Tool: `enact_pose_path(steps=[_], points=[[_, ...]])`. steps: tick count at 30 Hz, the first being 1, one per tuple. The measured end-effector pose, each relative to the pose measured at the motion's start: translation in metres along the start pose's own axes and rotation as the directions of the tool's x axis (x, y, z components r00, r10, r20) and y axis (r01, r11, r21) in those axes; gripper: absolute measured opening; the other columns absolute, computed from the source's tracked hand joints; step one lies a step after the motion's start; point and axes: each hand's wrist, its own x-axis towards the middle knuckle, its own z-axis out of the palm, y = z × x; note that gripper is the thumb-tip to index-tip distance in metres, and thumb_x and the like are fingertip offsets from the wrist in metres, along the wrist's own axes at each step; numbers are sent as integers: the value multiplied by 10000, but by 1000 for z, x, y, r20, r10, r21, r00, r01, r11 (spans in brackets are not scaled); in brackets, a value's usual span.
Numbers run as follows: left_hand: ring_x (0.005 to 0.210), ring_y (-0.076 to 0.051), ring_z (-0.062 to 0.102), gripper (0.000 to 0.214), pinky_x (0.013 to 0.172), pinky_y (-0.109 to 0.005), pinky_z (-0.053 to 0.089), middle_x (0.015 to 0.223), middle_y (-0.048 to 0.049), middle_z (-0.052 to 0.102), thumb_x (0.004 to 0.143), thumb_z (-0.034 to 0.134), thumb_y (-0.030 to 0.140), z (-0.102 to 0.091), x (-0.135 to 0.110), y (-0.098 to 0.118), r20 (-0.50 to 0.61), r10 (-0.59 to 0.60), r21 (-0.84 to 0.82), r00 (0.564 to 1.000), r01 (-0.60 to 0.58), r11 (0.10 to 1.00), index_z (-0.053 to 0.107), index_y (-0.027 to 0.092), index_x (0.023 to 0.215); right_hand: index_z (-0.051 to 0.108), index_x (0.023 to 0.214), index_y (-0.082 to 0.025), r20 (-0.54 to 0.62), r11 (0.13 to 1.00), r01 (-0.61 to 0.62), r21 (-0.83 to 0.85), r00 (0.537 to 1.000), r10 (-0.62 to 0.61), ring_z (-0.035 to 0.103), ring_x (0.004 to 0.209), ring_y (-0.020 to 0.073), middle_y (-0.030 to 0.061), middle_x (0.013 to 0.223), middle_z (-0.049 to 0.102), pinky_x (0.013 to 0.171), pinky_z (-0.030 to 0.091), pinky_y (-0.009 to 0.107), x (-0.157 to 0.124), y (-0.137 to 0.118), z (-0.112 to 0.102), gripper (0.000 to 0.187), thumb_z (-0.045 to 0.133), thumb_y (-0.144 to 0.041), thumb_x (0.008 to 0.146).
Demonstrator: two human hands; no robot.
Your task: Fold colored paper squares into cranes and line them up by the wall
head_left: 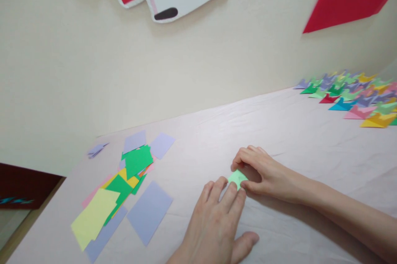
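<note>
A small piece of light green paper [237,178], which looks folded, lies flat on the pale cloth-covered table. My left hand [218,214] rests palm down at its near edge, fingers stretched and slightly apart, with fingertips touching the paper and the thumb held out to the side. From the right, my right hand [263,173] curves around the same paper. Its index finger is at the far corner and its thumb at the right corner, holding it between them. The creases are too small to make out fully.
Left of my hands lie loose paper sheets, among them a purple one [150,213], a yellow one [94,216] and a green one [138,161]. Rows of folded paper shapes [347,94] stand at the back right. Behind the table [198,152] rises a wall with decorations.
</note>
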Motion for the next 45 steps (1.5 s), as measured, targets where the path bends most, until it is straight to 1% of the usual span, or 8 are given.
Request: enact_pose_path(steps=[21,26,29,32,36,38,41,45], points=[[1202,-354,517,571,962,-509,466,1327,-118,592,835,620,558,1,-3,0,-21,12,52,1000,-11,999,571,155,1237,579,969,-200,-40,994,24,107,999,-19,505,874,201,34,872,564,807,409,337,3,12,-1,378,411,31,721],[1203,-353,517,591,960,-512,466,1331,-123,590,840,610,559,4,-5,-2,-20,23,56,1000,-22,998,559,155,1267,575,976,-201,-37,998,-14,57,999,16,497,951,230,50,973,583,872,403,383,0,4,-2,311,540,-55,704],[1208,-359,507,607,973,-512,458,1327,-129,587,836,614,558,6,-6,-3,-26,20,37,999,-19,999,550,154,1285,573,983,-203,-34,998,-9,61,999,11,502,952,228,51,977,591,875,405,385,1,3,-1,329,515,-38,704],[1196,-364,512,641,973,-523,458,1303,-137,591,825,625,561,11,-5,-1,-35,7,-2,999,-7,1000,526,171,1323,572,953,-197,-90,993,-14,120,996,25,521,878,206,48,916,591,808,430,355,3,6,-1,318,439,-12,731],[1150,-378,527,768,963,-557,459,1268,-175,573,767,676,600,16,1,5,-47,-82,-50,996,79,996,482,164,1369,572,880,-204,-212,989,-10,147,976,42,530,861,208,44,883,596,784,437,352,1,8,-6,165,473,-97,803],[1174,-368,506,755,984,-546,448,1286,-183,548,776,700,536,13,4,6,-66,-108,-87,992,102,991,457,144,1374,582,850,-205,-224,995,6,97,974,16,528,889,222,46,875,604,810,426,372,-3,5,-8,120,483,-140,837],[1260,-324,435,586,1053,-523,392,1363,-169,490,829,678,288,1,9,2,-113,-144,-138,983,128,982,443,135,1343,612,837,-203,-180,1000,22,8,984,-20,523,903,230,51,880,617,836,410,392,-11,-1,-8,146,481,-148,873],[1254,-241,423,392,1065,-442,377,1332,-64,520,830,638,118,-14,12,-10,-99,-150,-259,984,120,958,527,220,1191,638,884,-207,-130,997,51,-65,990,-59,519,920,223,51,922,620,835,412,377,-20,-10,0,149,531,-104,870]])
